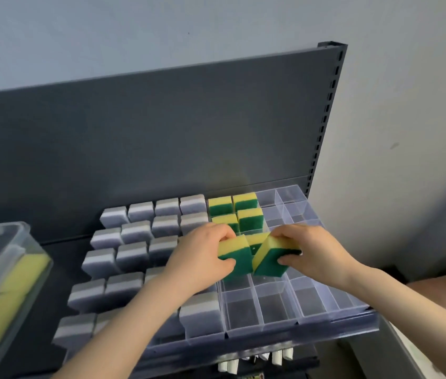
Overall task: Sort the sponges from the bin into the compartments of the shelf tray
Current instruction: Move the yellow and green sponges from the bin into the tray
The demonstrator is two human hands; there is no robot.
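Observation:
My left hand (202,255) grips a yellow-and-green sponge (236,259) over the middle of the clear compartment tray (334,318). Right beside it, my right hand (309,250) grips a second yellow-and-green sponge (272,258), tilted, its edge against the first. A third such sponge (256,239) shows between and behind them. Several yellow-and-green sponges (234,212) stand in the back compartments. Grey-and-white sponges (134,242) fill the tray's left half. The clear bin (2,283) at the left edge holds more yellow sponges.
The tray lies on a dark grey shelf with a tall back panel (161,138) and a slotted upright post (325,119) at the right. Bare clear compartments (273,305) run along the tray's right and front. White items (279,356) hang below the shelf's front edge.

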